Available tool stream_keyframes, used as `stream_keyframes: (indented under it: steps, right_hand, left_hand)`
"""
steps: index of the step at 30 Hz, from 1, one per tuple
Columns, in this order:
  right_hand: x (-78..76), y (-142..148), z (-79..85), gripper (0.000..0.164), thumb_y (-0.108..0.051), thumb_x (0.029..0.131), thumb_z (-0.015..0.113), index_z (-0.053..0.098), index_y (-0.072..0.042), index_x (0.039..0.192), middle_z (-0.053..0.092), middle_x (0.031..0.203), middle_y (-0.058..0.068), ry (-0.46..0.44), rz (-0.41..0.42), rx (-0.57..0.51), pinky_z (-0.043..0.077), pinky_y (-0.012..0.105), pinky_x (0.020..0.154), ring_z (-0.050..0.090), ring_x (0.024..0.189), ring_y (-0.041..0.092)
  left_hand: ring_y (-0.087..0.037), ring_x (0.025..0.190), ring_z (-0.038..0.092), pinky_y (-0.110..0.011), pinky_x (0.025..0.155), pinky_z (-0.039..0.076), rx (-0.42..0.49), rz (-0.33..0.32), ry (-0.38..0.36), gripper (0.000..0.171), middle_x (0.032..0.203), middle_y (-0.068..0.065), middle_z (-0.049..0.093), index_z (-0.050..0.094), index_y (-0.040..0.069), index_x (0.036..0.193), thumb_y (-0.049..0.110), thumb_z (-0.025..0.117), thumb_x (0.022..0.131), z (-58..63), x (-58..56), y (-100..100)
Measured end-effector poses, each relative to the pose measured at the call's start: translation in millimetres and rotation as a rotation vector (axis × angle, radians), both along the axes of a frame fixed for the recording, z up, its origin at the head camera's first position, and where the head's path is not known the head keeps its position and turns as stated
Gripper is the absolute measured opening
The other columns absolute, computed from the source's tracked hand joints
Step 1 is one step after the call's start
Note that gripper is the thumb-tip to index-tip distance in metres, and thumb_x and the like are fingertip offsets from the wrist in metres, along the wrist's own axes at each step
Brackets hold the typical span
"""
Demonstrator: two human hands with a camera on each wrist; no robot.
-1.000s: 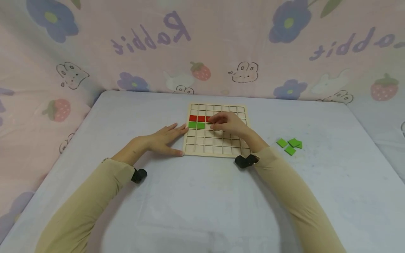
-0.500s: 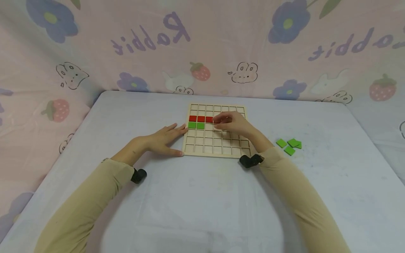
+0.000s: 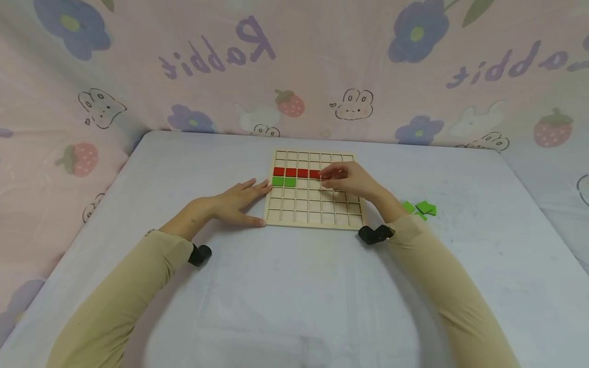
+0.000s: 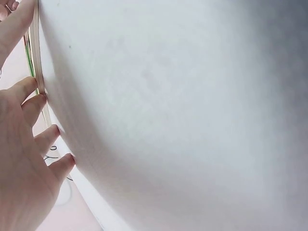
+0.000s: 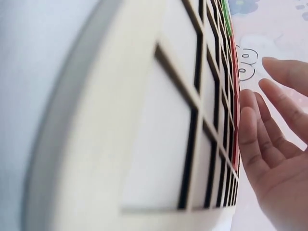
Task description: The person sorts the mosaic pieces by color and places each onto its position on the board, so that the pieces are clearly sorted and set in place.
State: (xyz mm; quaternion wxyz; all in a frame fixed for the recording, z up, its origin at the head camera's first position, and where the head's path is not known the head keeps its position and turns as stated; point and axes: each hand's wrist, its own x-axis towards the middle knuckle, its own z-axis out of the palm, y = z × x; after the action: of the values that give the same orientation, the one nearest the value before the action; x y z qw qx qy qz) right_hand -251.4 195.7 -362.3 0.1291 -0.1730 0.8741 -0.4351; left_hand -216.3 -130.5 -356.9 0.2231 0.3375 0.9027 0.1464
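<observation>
A pale wooden grid board (image 3: 308,224) lies on the table, with a row of red square tiles (image 3: 291,172) in its cells and two green tiles (image 3: 284,182) in the row nearer the person. My left hand (image 3: 230,204) rests flat beside the board's left side, fingers spread, fingertips and thumb tip at its edge. Over the right half of the board is my right hand (image 3: 352,179), fingertips at the right end of the red row. Its fingers are loosely bent, and the right wrist view shows thumb and fingers apart with nothing between them. This hand hides some cells behind it.
Several loose green tiles (image 3: 424,207) lie right of the board, partly covered by the right forearm. Black wrist cameras sit at both cuffs. A patterned cloth (image 3: 313,66) hangs behind the white table (image 3: 276,296).
My right hand has slid rightward along the red row, and more red tiles show to its left. My left hand keeps its place at the board's edge.
</observation>
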Motion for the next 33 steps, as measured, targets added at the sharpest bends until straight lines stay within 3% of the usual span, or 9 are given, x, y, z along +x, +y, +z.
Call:
stream_keyframes:
  steps: [33]
  right_hand:
    - [14.0,56,7.3,0.038,-0.027,0.089,0.069,0.064,-0.01,0.123,0.066,0.115,0.009,-0.008,-0.148,0.05,0.049,0.028,0.078,0.064,0.089,0.01]
  left_hand:
    - [-0.038,0.148,-0.004,-0.056,0.118,0.0,0.004,0.004,-0.007,0.089,0.162,-0.011,0.005,0.013,0.009,0.155,0.043,0.063,0.09,1.2,1.0,0]
